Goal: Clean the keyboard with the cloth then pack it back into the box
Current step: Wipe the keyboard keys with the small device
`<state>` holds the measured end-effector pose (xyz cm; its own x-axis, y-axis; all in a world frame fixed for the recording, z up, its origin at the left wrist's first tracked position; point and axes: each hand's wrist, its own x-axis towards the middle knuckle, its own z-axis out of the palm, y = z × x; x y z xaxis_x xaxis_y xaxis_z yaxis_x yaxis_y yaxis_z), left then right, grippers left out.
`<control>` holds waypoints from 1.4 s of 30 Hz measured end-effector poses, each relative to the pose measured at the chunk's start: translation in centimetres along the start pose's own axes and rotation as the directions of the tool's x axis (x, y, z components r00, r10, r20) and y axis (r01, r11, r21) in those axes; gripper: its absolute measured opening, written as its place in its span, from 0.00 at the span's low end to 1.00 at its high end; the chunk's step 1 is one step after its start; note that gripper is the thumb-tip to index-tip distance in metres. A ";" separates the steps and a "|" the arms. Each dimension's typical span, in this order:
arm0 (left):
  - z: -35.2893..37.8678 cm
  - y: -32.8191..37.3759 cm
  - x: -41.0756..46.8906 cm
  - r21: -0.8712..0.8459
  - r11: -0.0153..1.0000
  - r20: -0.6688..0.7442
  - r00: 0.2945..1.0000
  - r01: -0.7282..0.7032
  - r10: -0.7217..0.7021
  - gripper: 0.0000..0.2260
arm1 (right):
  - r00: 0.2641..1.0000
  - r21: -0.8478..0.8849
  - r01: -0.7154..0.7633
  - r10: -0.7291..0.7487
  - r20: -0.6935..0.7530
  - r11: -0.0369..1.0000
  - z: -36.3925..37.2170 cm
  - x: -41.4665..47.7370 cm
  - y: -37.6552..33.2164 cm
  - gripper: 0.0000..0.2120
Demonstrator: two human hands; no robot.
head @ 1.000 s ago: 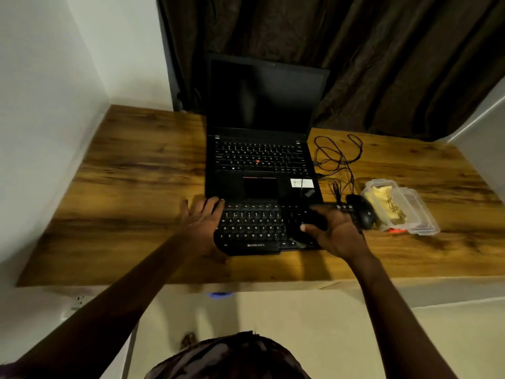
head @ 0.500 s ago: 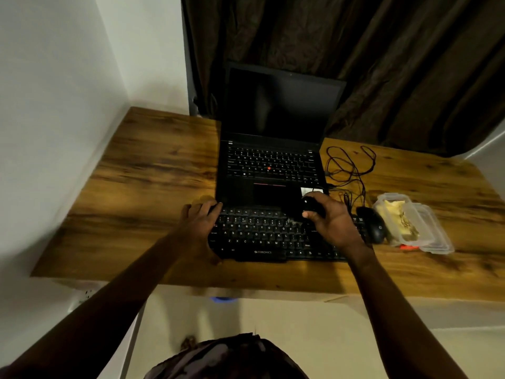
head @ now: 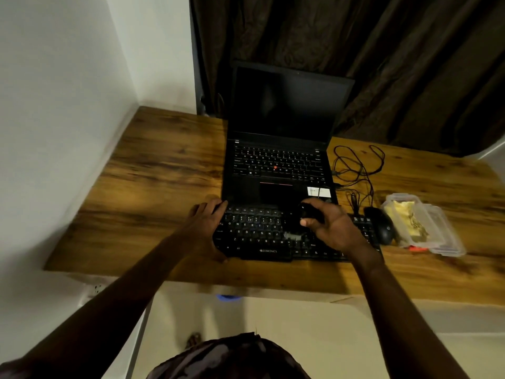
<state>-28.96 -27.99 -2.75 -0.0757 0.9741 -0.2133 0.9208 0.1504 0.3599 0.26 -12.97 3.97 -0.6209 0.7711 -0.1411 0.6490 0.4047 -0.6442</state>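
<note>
Close to the front edge of the tabletop point(head: 153, 187) lies the black keyboard point(head: 254, 233). The left hand point(head: 205, 228) grips its left end, fingers curled over the far edge and thumb at the near edge, while the right hand point(head: 333, 228) pinches a bunched dark cloth point(head: 307, 213) over the keys right of the middle. Just beside the keyboard's right end sit a black mouse point(head: 381, 225) and a clear plastic container point(head: 426, 228); directly behind the keyboard stands an open laptop point(head: 278, 165), with a loose black cable point(head: 355, 165) to its right.

Wooden desk point(head: 164, 187): laptop point(head: 276, 165), keyboard point(head: 254, 233), mouse point(head: 382, 228), container point(head: 431, 231).
</note>
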 end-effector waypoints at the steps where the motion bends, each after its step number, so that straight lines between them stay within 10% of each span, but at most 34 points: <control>1: 0.0 0.0 0.0 -0.007 1.000 -0.002 1.000 -0.004 0.004 0.67 | 1.000 0.015 0.008 -0.008 -0.028 1.000 0.3 0.7 -0.2 0.21; 8: -0.2 -0.8 0.0 -0.086 0.996 0.042 0.999 -0.027 0.031 0.68 | 0.984 -0.043 0.078 -0.083 -0.159 0.996 1.4 1.6 -0.8 0.19; 18: 0.3 -1.7 0.1 -0.121 0.992 0.030 0.999 -0.024 0.027 0.69 | 0.986 -0.084 0.047 -0.033 0.161 0.995 3.2 -0.7 -0.5 0.24; 29: 0.6 -2.3 0.5 -0.108 0.993 0.024 0.998 -0.049 0.052 0.71 | 0.966 -0.107 0.164 -0.181 -0.182 0.981 5.2 2.8 -4.0 0.21; 42: 1.1 -2.9 0.6 -0.106 0.992 -0.001 0.997 -0.075 0.075 0.70 | 0.985 -0.048 0.162 -0.159 0.072 0.986 6.7 1.9 -6.4 0.21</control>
<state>-31.20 -28.06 -4.90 -0.0068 0.9828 -0.1846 0.8782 0.0942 0.4690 -8.02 -17.39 2.79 -0.7460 0.6597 -0.0908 0.5599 0.5475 -0.6218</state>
